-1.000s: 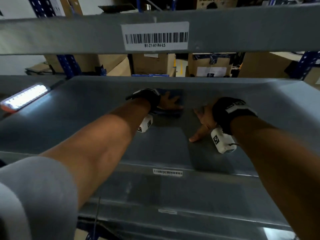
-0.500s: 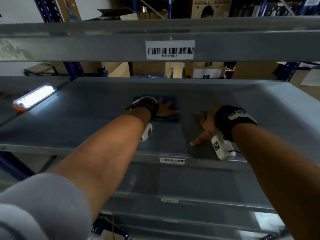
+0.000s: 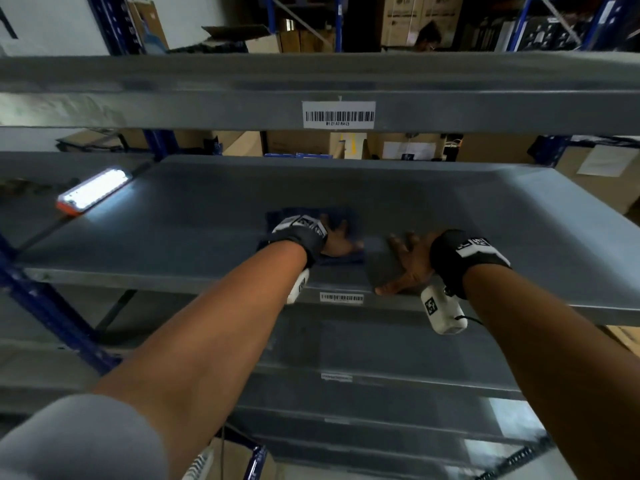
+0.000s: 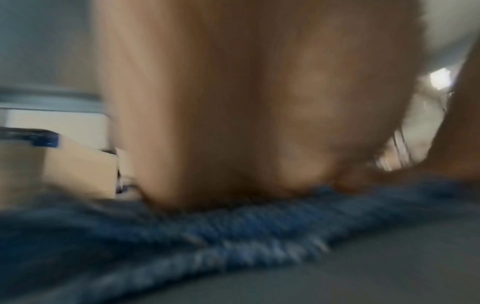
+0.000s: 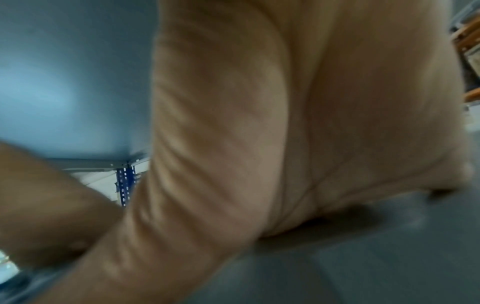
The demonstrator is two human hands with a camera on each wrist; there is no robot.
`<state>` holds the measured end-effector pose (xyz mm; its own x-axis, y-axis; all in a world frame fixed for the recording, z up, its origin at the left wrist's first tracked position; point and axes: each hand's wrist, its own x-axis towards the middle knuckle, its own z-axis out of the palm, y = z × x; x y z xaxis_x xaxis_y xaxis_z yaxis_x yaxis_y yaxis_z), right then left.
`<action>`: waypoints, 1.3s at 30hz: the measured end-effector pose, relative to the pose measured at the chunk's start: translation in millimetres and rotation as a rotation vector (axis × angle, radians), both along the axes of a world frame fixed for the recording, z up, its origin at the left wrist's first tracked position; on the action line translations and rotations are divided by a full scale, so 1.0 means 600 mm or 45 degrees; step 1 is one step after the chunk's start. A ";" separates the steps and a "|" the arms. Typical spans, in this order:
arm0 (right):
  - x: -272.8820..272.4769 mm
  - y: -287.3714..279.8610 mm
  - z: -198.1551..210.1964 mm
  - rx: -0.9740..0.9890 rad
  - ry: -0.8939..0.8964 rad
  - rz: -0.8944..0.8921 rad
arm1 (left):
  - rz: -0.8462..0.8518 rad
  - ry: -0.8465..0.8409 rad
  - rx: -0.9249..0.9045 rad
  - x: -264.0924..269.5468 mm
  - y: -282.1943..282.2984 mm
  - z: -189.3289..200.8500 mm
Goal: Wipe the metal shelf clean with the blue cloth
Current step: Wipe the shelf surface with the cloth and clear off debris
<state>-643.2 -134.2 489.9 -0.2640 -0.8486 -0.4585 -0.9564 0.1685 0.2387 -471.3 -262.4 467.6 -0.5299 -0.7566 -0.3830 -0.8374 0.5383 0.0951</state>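
The grey metal shelf [image 3: 207,220] fills the middle of the head view. A blue cloth [image 3: 346,220] lies flat on it near the centre, and my left hand [image 3: 337,239] presses down on it with flat fingers. In the left wrist view the palm [image 4: 233,102] sits on the blurred blue cloth [image 4: 233,236]. My right hand [image 3: 403,263] rests flat on the bare shelf just right of the cloth, fingers spread, thumb near the front edge. The right wrist view shows its palm [image 5: 285,123] on the shelf [image 5: 363,267].
A lit work lamp [image 3: 93,190] lies at the shelf's left edge. Another shelf beam with a barcode label [image 3: 338,115] runs close above. Cardboard boxes [image 3: 298,142] stand behind the rack, blue uprights [image 3: 48,306] at the left, more shelves below.
My left hand has drawn the blue cloth toward the shelf's front edge. The right hand stayed flat beside it, and the head view has tilted back.
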 end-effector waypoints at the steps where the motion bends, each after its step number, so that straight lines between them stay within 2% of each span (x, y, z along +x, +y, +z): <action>1: 0.000 0.006 -0.002 -0.016 -0.015 -0.010 | -0.107 -0.074 -0.067 -0.004 0.019 -0.006; 3: -0.001 0.018 -0.005 -0.027 -0.022 -0.010 | -0.225 -0.069 -0.179 -0.001 0.043 -0.021; 4: 0.000 0.027 -0.005 -0.032 -0.013 -0.006 | -0.181 -0.022 -0.181 0.010 0.053 -0.019; 6: 0.004 0.045 -0.006 -0.043 0.018 0.019 | 0.077 0.026 -0.138 0.027 0.054 -0.031; 8: 0.004 0.060 -0.009 -0.060 0.018 0.031 | 0.269 -0.021 -0.116 0.025 0.066 -0.042; 9: 0.003 0.066 -0.011 -0.069 0.003 0.028 | 0.260 -0.028 -0.061 0.019 0.081 -0.041; 12: 0.002 0.076 -0.020 -0.093 -0.016 0.046 | 0.006 0.037 0.061 0.008 0.142 -0.020; 13: 0.002 0.081 -0.020 -0.091 -0.005 0.059 | -0.021 0.045 0.065 0.016 0.148 -0.019; 14: 0.001 0.086 -0.022 -0.085 0.008 0.064 | 0.015 0.027 0.024 0.027 0.148 -0.018; 16: -0.004 0.095 -0.027 -0.082 0.010 0.086 | 0.274 0.029 -0.089 0.054 0.136 -0.027; 18: -0.006 0.105 -0.026 -0.088 -0.009 0.098 | 0.424 0.010 -0.095 0.066 0.136 -0.033; 22: -0.008 0.109 -0.027 -0.101 -0.044 0.093 | 0.080 0.003 -0.017 0.062 0.166 -0.021; 23: -0.008 0.109 -0.031 -0.105 -0.063 0.082 | 0.066 0.001 -0.014 0.072 0.163 -0.022; 27: -0.013 0.107 -0.036 -0.102 -0.165 0.073 | 0.485 0.107 -0.130 0.126 0.139 -0.034; 28: -0.015 0.102 -0.041 -0.094 -0.203 0.072 | 0.534 0.101 -0.138 0.125 0.143 -0.032; 31: -0.013 0.084 -0.060 -0.114 -0.248 0.042 | 0.340 0.070 -0.088 0.106 0.178 -0.024; 33: 0.007 0.089 -0.060 -0.213 -0.299 -0.069 | 0.219 0.070 -0.092 0.112 0.181 -0.032; 35: 0.029 0.098 -0.058 -0.286 -0.340 -0.124 | 0.357 0.100 -0.094 0.138 0.161 -0.036; 37: 0.037 0.095 -0.065 -0.329 -0.356 -0.104 | 0.695 0.209 -0.071 0.164 0.129 -0.037; 38: 0.036 0.089 -0.072 -0.349 -0.372 -0.095 | 0.822 0.303 -0.027 0.175 0.115 -0.041; 39: 0.036 0.081 -0.076 -0.360 -0.385 -0.087 | 0.846 0.422 0.158 0.185 0.107 -0.041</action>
